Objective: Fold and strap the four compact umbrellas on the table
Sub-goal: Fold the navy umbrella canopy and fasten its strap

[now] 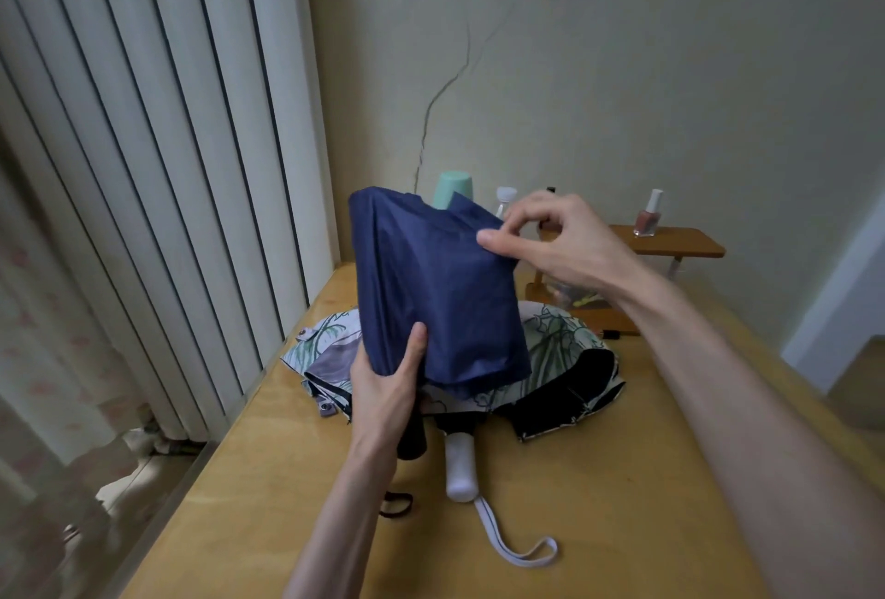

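- the navy umbrella was held upright above the table, canopy collapsed but loose and baggy, with no strap round it that i could see.
- the left hand gripped it low, where the cloth meets the black handle, thumb lying up along the fabric.
- the right hand was at the upper right edge of the canopy, its fingers narrowed to a pinch on one fold of cloth.
- by my reading this was the pleat-sorting step: panels being pulled flat before wrapping.
- the next move likely called for drawing each flap out in turn, turning the handle to wind the cloth one way, then finding the strap; where the strap sat i could not tell.
- under it lay a floral umbrella with a dark lining, its white handle and wrist loop pointing toward the person, and a lavender umbrella at the left, both spread and unstrapped.
- a fourth umbrella could not be picked out clearly in the heap.
- behind stood a small wooden shelf with a nail polish bottle, plus a mint cup and a clear bottle partly hidden by the navy cloth.
- the heap took up the middle of the table, so the finished umbrella would probably have to go to the near side.
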{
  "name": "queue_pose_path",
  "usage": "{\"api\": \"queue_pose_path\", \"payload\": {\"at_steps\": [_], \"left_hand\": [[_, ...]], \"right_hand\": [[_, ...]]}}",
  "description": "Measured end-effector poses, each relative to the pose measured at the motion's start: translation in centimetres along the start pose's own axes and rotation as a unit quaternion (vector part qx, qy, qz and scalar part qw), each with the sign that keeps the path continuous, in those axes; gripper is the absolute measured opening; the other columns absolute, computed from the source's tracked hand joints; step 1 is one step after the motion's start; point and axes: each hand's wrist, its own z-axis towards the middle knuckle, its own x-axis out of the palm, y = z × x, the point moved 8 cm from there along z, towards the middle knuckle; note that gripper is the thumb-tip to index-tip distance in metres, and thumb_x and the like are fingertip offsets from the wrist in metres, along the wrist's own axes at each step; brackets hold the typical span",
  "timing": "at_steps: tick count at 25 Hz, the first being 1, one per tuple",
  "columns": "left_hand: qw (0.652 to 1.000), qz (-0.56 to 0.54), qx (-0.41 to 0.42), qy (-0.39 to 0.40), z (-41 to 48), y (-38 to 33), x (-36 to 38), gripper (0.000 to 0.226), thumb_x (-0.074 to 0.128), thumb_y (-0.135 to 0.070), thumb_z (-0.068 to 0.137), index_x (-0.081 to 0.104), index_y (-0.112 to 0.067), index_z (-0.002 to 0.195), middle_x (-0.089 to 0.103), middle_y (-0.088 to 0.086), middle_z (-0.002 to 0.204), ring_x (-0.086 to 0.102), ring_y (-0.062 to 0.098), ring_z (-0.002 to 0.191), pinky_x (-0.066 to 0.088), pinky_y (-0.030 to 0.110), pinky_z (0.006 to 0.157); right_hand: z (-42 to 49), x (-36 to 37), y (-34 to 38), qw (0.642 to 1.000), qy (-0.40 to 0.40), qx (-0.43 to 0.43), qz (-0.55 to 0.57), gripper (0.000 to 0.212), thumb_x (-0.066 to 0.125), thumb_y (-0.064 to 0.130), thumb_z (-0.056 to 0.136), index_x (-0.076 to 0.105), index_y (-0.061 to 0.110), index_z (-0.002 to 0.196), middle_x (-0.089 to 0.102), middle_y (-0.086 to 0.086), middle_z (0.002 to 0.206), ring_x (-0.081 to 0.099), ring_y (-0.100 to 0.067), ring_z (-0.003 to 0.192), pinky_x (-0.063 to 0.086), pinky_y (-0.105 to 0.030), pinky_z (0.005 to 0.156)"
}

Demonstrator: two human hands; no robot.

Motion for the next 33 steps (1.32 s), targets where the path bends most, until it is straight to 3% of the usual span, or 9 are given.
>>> {"api": "queue_pose_path", "payload": {"at_steps": [2,6,12,14,17,21,26,29,33], "left_hand": [[1.0,-0.004,-0.007,0.018,0.1,-0.1,0.0,0.04,0.077,-0.05,0.08,0.067,-0.027,0.112,0.078,-0.016,0.097,0.073,-0.003,0.08,0.057,0.014,0.063],[1.0,0.005,-0.01,0.029,0.0,0.1,0.2,0.032,0.082,-0.034,0.088,0.068,-0.016,0.11,0.078,-0.002,0.086,0.068,0.012,0.065,0.056,0.027,0.054],[0.999,0.037,0.017,0.021,0.3,0.4,-0.3,0.051,0.083,-0.049,0.078,0.068,-0.022,0.119,0.079,-0.002,0.101,0.075,0.015,0.087,0.059,0.03,0.066],[0.999,0.035,0.008,0.027,0.5,0.6,-0.4,0.058,0.084,-0.053,0.078,0.064,-0.021,0.122,0.073,0.003,0.095,0.069,0.019,0.073,0.054,0.028,0.057],[0.999,0.017,-0.016,0.032,0.3,0.9,0.0,0.062,0.076,-0.068,0.078,0.06,-0.021,0.115,0.056,0.006,0.077,0.055,0.016,0.057,0.048,0.028,0.048],[0.999,-0.008,-0.047,0.021,0.1,1.3,0.7,0.056,0.062,-0.069,0.086,0.061,-0.021,0.114,0.058,0.006,0.08,0.056,0.019,0.058,0.049,0.031,0.049],[0.999,0.044,0.021,0.003,0.2,0.9,0.1,0.081,0.072,-0.084,0.076,0.062,-0.032,0.136,0.073,-0.008,0.125,0.071,0.019,0.114,0.062,0.051,0.092],[0.998,0.043,0.043,-0.007,-0.3,0.0,0.3,0.07,0.077,-0.066,0.083,0.059,-0.029,0.14,0.072,-0.013,0.129,0.069,0.011,0.119,0.058,0.053,0.102],[0.995,0.062,0.082,-0.016,-0.4,-0.4,0.6,0.065,0.075,-0.051,0.088,0.053,-0.029,0.146,0.066,-0.013,0.139,0.063,0.005,0.127,0.053,0.044,0.111]], "right_hand": [[-1.0,0.9,-1.4,0.999,0.038,0.011,0.013,0.027,0.084,0.053,0.081,0.077,0.029,0.093,0.067,0.011,0.116,0.06,0.017,0.091,0.047,-0.017,0.08],[-1.8,2.7,-2.3,0.991,0.051,-0.007,0.122,0.045,0.088,0.044,0.082,0.068,0.037,0.122,0.066,0.018,0.122,0.065,-0.009,0.119,0.054,-0.035,0.103],[-2.4,1.6,-3.0,0.979,-0.001,-0.017,0.205,0.015,0.084,0.015,0.088,0.069,0.016,0.086,0.069,0.012,0.085,0.063,-0.003,0.08,0.052,-0.019,0.079],[-2.8,0.1,-3.3,0.965,-0.046,-0.012,0.258,0.017,0.083,0.01,0.085,0.067,0.013,0.082,0.068,0.012,0.075,0.061,0.002,0.067,0.049,-0.013,0.067],[-3.2,-1.4,-4.2,0.945,-0.119,0.007,0.306,0.023,0.083,0.017,0.082,0.064,0.011,0.094,0.07,-0.001,0.093,0.07,-0.009,0.084,0.057,-0.022,0.083],[-4.6,1.0,-5.9,0.932,-0.077,0.084,0.344,0.056,0.081,0.042,0.084,0.058,0.03,0.133,0.07,-0.004,0.127,0.072,-0.01,0.112,0.057,-0.025,0.088],[-6.0,1.6,-6.3,0.942,-0.134,0.055,0.302,0.042,0.08,0.018,0.092,0.063,0.024,0.13,0.076,-0.004,0.114,0.076,-0.016,0.104,0.061,-0.03,0.085],[-6.6,1.1,-6.2,0.939,-0.18,0.037,0.29,0.038,0.078,0.011,0.093,0.065,0.019,0.128,0.076,-0.003,0.11,0.075,-0.011,0.102,0.058,-0.024,0.085],[-8.0,4.1,-6.3,0.921,-0.09,0.085,0.37,0.057,0.082,0.03,0.088,0.057,0.031,0.14,0.071,0.013,0.131,0.069,-0.001,0.117,0.058,-0.02,0.091]]}}
